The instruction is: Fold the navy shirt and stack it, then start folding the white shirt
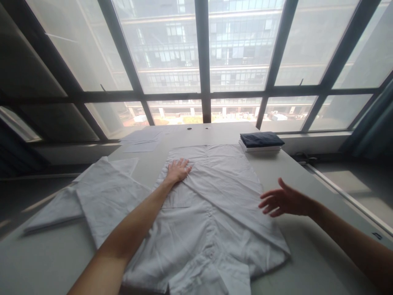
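Note:
A white button-up shirt [215, 196] lies spread on the table, its collar [211, 278] at the near edge. Its buttoned front runs up the middle, and a chest pocket shows on the left half. On the right, a sleeve appears folded across the body. White fabric, probably the other sleeve [107, 192], stretches out to the left. My left hand [178, 170] rests flat on the upper left of the shirt, fingers spread. Just off the shirt's right side, my right hand [281, 200] hovers with fingers apart, holding nothing.
A stack at the back right has a folded dark blue cloth [260, 139] over folded white cloth [260, 148]. White paper sheets [143, 141] lie at the back left of the white table [307, 237]. Large windows [202, 53] stand beyond its far edge.

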Demonstrator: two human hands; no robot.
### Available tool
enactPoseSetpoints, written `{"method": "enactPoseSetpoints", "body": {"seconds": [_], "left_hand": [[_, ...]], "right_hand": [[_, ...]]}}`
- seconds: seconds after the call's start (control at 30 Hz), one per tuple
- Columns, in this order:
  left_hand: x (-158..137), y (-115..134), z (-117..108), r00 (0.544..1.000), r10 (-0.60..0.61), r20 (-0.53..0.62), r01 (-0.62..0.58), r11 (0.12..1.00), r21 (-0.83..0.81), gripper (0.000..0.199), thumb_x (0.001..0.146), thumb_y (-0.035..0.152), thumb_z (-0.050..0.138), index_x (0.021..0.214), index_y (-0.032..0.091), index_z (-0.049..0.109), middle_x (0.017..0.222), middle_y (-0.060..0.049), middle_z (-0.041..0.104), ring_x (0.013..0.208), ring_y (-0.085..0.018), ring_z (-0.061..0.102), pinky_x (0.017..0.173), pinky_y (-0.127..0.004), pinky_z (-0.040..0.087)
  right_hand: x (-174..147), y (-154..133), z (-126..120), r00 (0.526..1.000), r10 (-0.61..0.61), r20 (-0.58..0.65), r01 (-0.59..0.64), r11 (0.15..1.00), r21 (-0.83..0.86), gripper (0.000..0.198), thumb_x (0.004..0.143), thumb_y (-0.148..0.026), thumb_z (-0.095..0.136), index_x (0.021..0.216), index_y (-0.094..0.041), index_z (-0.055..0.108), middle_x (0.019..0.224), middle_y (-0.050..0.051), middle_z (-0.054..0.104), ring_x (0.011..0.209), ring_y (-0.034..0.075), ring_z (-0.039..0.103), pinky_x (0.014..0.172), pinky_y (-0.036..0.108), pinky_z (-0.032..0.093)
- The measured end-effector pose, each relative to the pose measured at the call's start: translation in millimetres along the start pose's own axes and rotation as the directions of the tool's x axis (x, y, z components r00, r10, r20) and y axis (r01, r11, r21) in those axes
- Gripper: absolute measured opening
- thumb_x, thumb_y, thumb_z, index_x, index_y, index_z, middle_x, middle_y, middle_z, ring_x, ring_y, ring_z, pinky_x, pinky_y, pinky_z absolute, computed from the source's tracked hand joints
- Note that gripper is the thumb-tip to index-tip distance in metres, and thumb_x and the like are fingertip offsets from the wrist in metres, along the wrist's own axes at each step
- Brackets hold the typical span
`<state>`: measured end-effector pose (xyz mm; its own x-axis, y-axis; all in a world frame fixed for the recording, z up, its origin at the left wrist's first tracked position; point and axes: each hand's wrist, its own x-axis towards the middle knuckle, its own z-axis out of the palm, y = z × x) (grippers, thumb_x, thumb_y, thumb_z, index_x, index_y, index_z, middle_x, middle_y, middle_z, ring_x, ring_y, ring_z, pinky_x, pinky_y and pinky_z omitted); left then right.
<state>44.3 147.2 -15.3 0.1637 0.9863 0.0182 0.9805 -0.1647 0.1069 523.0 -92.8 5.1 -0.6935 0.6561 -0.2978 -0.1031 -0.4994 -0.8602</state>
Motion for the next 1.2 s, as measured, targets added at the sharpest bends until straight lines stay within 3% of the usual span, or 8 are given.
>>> {"method": "enactPoseSetpoints", "body": {"seconds": [0.2,0.4,0.5,0.6,0.7,0.77,1.03,1.2], "left_hand": [[-1.1,-0.3,-1.6,1.0,-0.004,0.006,0.004,1.0,-0.01,0.068,0.103,0.067,0.033,0.163,0.036,0.035,0.173,-0.003,0.023,0.156,-0.042,0.018,0.122,-0.065,0.017],[0.6,-1.4,-0.5,1.0,0.003,0.025,-0.003,1.0,-0.006,0.07,0.102,0.068,0.031,0.164,0.035,0.032,0.173,-0.004,0.019,0.156,-0.043,0.016,0.122,-0.066,0.015],[1.1,-1.4,-0.4,1.0,0.0,0.028,0.0,1.0,-0.008,0.07,0.102,0.068,0.029,0.164,0.035,0.031,0.174,-0.004,0.019,0.156,-0.043,0.015,0.122,-0.066,0.014],[0.2,-0.9,-1.5,0.999,0.001,0.036,-0.001,1.0,-0.013,0.072,0.102,0.069,0.029,0.164,0.034,0.031,0.174,-0.004,0.018,0.157,-0.043,0.014,0.123,-0.066,0.013],[-1.5,-0.4,-2.6,0.999,0.007,0.036,-0.007,1.0,-0.02,0.075,0.101,0.073,0.026,0.165,0.033,0.03,0.174,-0.005,0.018,0.157,-0.043,0.013,0.123,-0.066,0.013],[-2.2,-0.3,-3.0,0.999,0.012,0.03,-0.011,1.0,-0.023,0.077,0.101,0.074,0.024,0.165,0.032,0.03,0.174,-0.005,0.018,0.157,-0.043,0.013,0.123,-0.066,0.013],[-0.1,-2.1,-5.5,0.999,-0.024,0.023,0.024,1.0,-0.004,0.069,0.106,0.063,0.025,0.165,0.028,0.03,0.173,-0.007,0.02,0.157,-0.039,0.017,0.123,-0.065,0.016],[-6.1,9.2,-10.4,0.983,0.102,-0.151,-0.098,0.995,0.036,0.062,0.109,0.051,0.022,0.162,0.021,0.037,0.17,-0.011,0.028,0.158,-0.035,0.019,0.124,-0.061,0.018]], "right_hand": [[29.8,-12.6,-24.4,0.926,-0.2,-0.319,0.234,0.97,0.072,0.092,0.096,-0.08,0.011,0.134,-0.015,0.064,0.135,0.02,0.069,0.132,0.034,0.062,0.122,0.057,0.032],[45.0,-8.2,-37.5,0.639,-0.476,-0.604,0.475,0.862,-0.178,0.079,0.098,-0.077,0.018,0.113,-0.023,0.073,0.129,0.016,0.073,0.133,0.032,0.061,0.121,0.057,0.038],[46.9,-1.8,-23.8,0.515,-0.669,-0.536,0.358,0.736,-0.574,0.064,0.098,-0.075,0.038,0.12,-0.026,0.074,0.138,0.013,0.068,0.138,0.034,0.056,0.119,0.06,0.038],[50.9,8.2,0.4,0.619,-0.745,-0.249,0.089,0.382,-0.92,0.055,0.1,-0.062,0.051,0.143,-0.03,0.063,0.157,0.008,0.052,0.149,0.032,0.041,0.125,0.058,0.029],[56.1,19.8,19.4,0.826,-0.56,-0.062,-0.027,0.072,-0.997,0.061,0.103,-0.057,0.048,0.159,-0.035,0.042,0.17,0.004,0.027,0.158,0.03,0.022,0.128,0.056,0.017],[58.3,25.7,24.1,0.889,-0.457,-0.034,-0.06,-0.043,-0.997,0.064,0.103,-0.057,0.048,0.162,-0.037,0.034,0.172,0.003,0.017,0.159,0.031,0.014,0.128,0.059,0.011],[57.7,30.1,18.8,0.914,-0.405,-0.029,-0.098,-0.151,-0.984,0.065,0.106,-0.055,0.043,0.165,-0.038,0.022,0.172,0.004,0.008,0.159,0.03,0.008,0.128,0.06,0.007],[58.4,29.3,21.4,0.914,-0.404,-0.043,-0.101,-0.124,-0.987,0.065,0.105,-0.056,0.044,0.164,-0.037,0.026,0.172,0.004,0.01,0.159,0.031,0.009,0.127,0.06,0.008]]}}
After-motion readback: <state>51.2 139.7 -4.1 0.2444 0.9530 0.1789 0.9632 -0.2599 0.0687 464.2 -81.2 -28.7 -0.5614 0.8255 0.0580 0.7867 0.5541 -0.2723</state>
